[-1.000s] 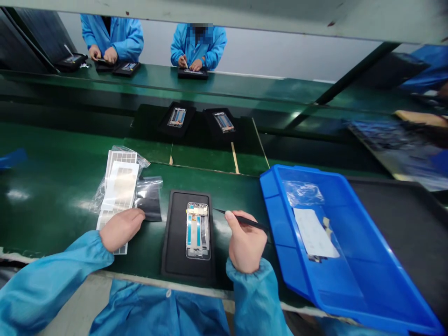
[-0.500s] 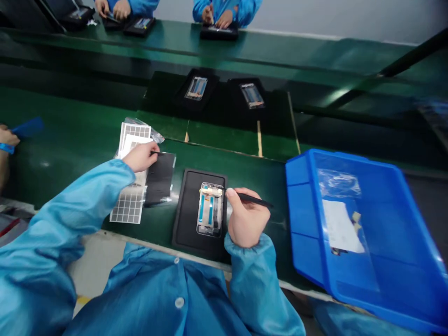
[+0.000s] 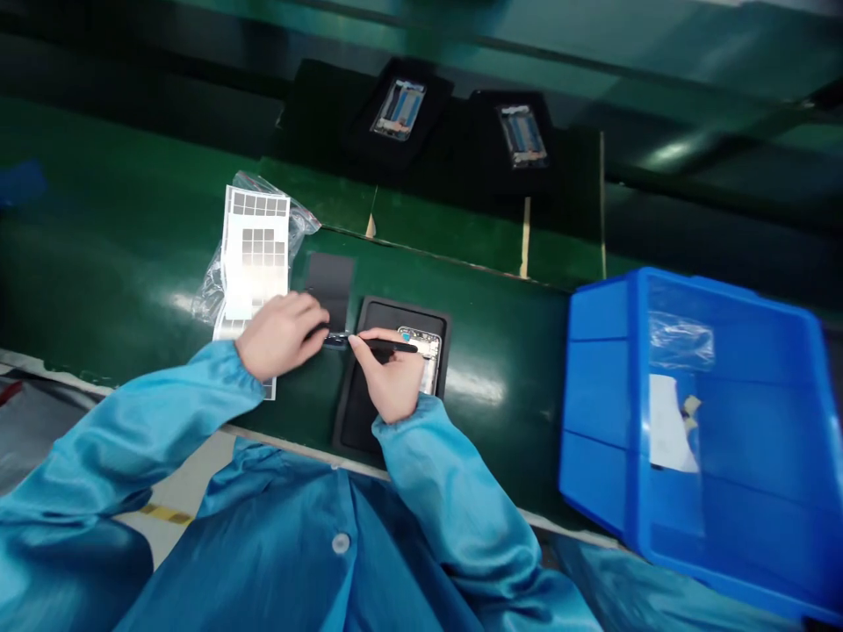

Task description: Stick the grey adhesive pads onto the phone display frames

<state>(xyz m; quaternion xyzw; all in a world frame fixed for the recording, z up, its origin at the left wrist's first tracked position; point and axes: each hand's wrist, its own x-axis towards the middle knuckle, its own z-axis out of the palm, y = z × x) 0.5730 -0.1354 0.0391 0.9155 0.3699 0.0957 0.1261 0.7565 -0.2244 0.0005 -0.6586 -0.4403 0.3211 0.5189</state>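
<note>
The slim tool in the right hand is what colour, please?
The slim tool is black; it shows best in the head view.

A green desk point(image 3: 98, 281) carries white sheets point(image 3: 264, 250) overlapping a clear bag point(image 3: 209, 288). Right of these lie a dark pouch point(image 3: 332, 285) and a black tray point(image 3: 356, 408), then a blue bin point(image 3: 599, 404).

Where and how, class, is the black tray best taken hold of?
Grip the tray perhaps by the near part of its left edge, coming from the left: it lies flat, that stretch is bare, and the right hand and phone frame are further right.
</note>
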